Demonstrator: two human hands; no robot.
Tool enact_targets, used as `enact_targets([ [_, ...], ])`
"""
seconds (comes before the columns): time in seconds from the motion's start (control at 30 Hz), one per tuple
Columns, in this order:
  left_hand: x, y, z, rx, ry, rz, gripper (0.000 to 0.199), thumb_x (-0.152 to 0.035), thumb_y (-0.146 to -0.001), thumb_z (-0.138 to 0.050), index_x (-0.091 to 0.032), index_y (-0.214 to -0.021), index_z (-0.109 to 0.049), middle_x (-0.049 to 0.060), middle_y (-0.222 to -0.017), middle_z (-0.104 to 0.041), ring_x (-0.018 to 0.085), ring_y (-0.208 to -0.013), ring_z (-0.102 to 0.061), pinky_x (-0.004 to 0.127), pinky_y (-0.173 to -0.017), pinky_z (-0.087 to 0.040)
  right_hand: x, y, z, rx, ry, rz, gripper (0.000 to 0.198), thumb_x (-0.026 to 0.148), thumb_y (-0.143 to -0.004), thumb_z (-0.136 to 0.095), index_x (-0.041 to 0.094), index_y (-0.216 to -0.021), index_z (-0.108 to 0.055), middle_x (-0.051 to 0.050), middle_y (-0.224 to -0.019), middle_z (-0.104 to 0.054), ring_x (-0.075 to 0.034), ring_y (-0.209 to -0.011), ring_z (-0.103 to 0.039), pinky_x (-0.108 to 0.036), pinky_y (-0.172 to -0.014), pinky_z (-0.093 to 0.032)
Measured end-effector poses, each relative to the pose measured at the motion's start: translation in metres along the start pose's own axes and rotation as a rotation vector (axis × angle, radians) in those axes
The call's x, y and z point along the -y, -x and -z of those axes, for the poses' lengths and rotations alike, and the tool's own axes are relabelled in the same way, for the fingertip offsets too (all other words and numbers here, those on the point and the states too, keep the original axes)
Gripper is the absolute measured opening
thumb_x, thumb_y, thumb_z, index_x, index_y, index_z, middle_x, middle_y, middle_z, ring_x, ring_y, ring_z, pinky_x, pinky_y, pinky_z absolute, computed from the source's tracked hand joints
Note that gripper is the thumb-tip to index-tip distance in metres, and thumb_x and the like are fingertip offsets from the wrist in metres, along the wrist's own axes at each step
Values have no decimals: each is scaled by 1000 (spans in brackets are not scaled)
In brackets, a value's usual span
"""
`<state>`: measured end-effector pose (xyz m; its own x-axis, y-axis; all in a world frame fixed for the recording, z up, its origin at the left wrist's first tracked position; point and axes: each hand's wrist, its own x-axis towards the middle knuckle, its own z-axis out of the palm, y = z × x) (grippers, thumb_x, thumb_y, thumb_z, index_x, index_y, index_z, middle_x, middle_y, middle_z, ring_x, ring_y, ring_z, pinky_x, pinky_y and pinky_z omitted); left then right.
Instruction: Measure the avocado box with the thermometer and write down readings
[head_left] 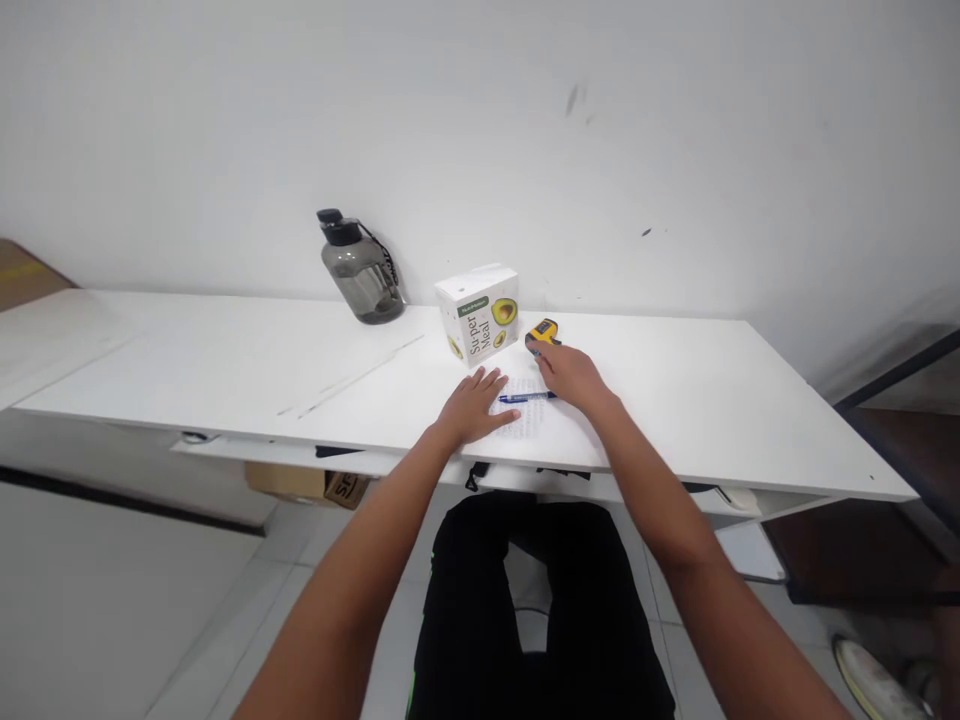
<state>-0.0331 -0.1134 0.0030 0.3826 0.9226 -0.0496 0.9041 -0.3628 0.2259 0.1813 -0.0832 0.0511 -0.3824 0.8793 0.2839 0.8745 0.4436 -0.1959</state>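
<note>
My left hand [472, 407] lies flat on the white table with its fingers spread, at the left edge of a sheet of paper [534, 418] covered in small writing. A blue pen [525, 397] rests across the sheet, between my two hands. My right hand [574, 375] is closed, fingertips together, beside a yellow and black handheld device [543, 332]. A small blue bit shows at those fingertips; what they hold is not clear. Just behind my left hand stands a white "Su-per Meal" box [480, 315] with avocado pictures.
A grey translucent water bottle [364, 275] with a black lid stands by the wall, left of the box. The table [187, 350] has a shelf below its front edge [285, 448]. A cardboard box [300, 483] sits under the shelf. My legs are beneath the table.
</note>
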Motion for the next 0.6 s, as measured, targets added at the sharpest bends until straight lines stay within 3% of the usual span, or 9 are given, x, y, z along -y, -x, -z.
enact_targets([
  [0.1,-1,1,3,-7,12,22,92,-79,-92,-31,-20,-163,-28,4,-172,-18,31,-161,-7,46,-130,-14,-3,20,2,368,178,-65,39,12,-97,-43,16,-130,-63,-16,-114,-73,-27,-94,-69,-32,-73,-42],
  [0.17,-2,2,3,-5,10,33,89,-77,-94,-30,-20,-163,-29,5,-172,-18,31,-161,-8,46,-130,-14,-4,31,-2,401,231,31,36,12,-99,-39,14,-123,-64,-17,-113,-72,-27,-95,-70,-33,-72,-43],
  [0.23,-3,3,3,-14,9,38,87,-75,-95,-30,-20,-162,-30,5,-172,-18,31,-161,-9,45,-130,-15,-8,41,-7,402,262,23,33,17,-101,-38,13,-121,-63,-17,-101,-74,-29,-90,-70,-34,-71,-43],
  [0.3,-4,4,3,-28,8,62,89,-77,-93,-31,-21,-162,-31,5,-172,-18,31,-161,-6,48,-130,-13,-12,50,-11,335,233,-48,29,21,-101,-41,13,-117,-63,-15,-93,-74,-28,-82,-70,-34,-69,-42],
  [0.37,-5,5,4,-35,9,108,93,-82,-90,-32,-23,-162,-31,5,-172,-17,33,-161,-2,53,-130,-9,-14,60,-15,167,71,-120,23,27,-100,-46,16,-113,-62,-10,-84,-73,-25,-75,-67,-32,-68,-41],
  [0.5,-7,5,7,-15,21,149,98,-87,-86,-31,-26,-163,-30,4,-173,-15,33,-161,1,55,-129,-6,-7,77,-24,-209,-583,-293,28,52,-92,-56,24,-89,-56,3,-63,-58,-18,-62,-56,-29,-63,-41],
  [0.6,-7,5,7,-8,21,138,97,-86,-87,-30,-26,-163,-28,5,-173,-15,32,-161,-3,56,-129,-7,0,81,-27,-173,-854,-323,37,61,-88,-54,25,-82,-53,5,-58,-50,-16,-57,-48,-28,-59,-38],
])
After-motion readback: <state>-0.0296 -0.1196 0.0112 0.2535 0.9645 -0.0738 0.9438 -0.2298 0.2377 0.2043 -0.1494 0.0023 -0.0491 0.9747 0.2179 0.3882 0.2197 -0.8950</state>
